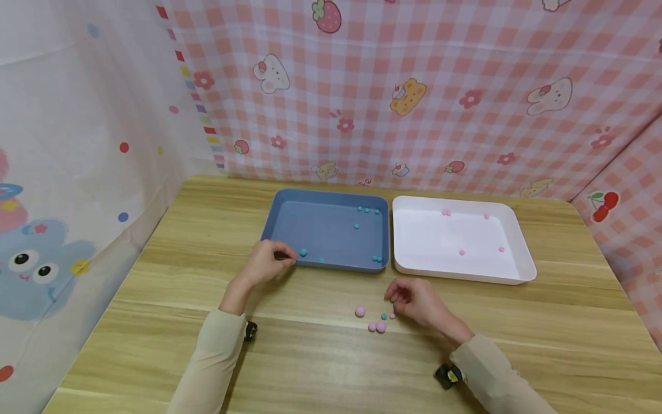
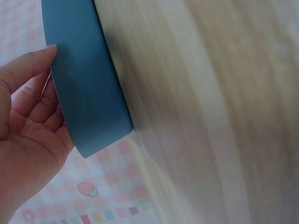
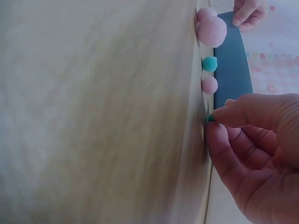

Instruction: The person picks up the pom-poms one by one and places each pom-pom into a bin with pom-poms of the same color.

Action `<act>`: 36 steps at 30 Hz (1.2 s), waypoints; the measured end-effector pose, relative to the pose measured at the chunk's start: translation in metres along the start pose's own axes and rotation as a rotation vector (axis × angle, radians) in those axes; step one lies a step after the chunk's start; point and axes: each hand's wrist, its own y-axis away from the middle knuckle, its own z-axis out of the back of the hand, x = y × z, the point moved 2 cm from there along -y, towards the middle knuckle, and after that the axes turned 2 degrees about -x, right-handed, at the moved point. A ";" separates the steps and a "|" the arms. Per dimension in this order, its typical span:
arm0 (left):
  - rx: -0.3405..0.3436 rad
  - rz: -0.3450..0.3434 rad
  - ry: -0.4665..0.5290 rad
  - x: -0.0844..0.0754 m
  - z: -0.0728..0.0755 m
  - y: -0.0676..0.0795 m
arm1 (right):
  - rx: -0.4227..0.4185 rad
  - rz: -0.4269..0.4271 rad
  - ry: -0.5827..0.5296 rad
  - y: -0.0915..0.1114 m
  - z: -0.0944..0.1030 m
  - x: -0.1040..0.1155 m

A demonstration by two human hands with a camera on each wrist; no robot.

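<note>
The right grip (image 1: 419,300) pinches a small teal ball (image 3: 211,118) between thumb and index finger, the other fingers curled loosely behind. The ball sits low, by the counter (image 1: 331,368); I cannot tell whether it touches the wood. Just to the left of this grip lie a small pink ball (image 1: 392,315) and, next to it, a loose teal ball (image 1: 384,316). A little farther left and nearer the person, two pink balls (image 1: 381,326) sit side by side, one bigger than the other. Farthest left of the loose ones is a large pink ball (image 1: 360,311).

The left grip (image 1: 266,263) holds the near wall of the blue tray (image 1: 326,230) by its left corner, thumb on the outside. Just past its fingertips, inside the tray, rests a larger teal ball (image 1: 303,252), with a partly hidden one (image 1: 322,261) farther right along the near wall. Well away from this grip, toward the tray's right side, are six small teal balls (image 1: 356,226).

Beyond the right grip and slightly to its right stands the white tray (image 1: 429,236), close beside the blue one, with five small pink balls (image 1: 462,252) in it. A pink checked cloth (image 1: 362,86) hangs beyond both grips.
</note>
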 end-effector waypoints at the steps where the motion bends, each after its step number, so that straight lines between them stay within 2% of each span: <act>1: 0.000 0.000 0.002 0.000 0.000 0.000 | -0.004 0.002 0.005 0.000 0.000 0.000; 6: -0.002 0.003 0.007 0.000 0.001 0.000 | -0.015 0.006 0.029 -0.001 0.000 0.000; 14: 0.001 0.005 0.005 0.000 0.001 0.000 | 0.042 0.009 0.060 -0.004 0.000 0.001; 19: 0.004 0.011 -0.006 0.000 0.001 0.000 | 0.040 0.009 0.050 -0.004 0.000 0.001; 26: -0.004 -0.005 -0.012 0.002 0.001 0.000 | 0.012 0.005 0.038 -0.002 -0.001 0.003; 31: -0.002 -0.003 -0.006 0.003 0.000 -0.001 | -0.031 -0.025 -0.015 -0.004 0.004 0.014; 36: 0.001 -0.005 -0.007 0.003 0.000 -0.002 | -0.067 -0.003 -0.064 -0.013 0.011 0.025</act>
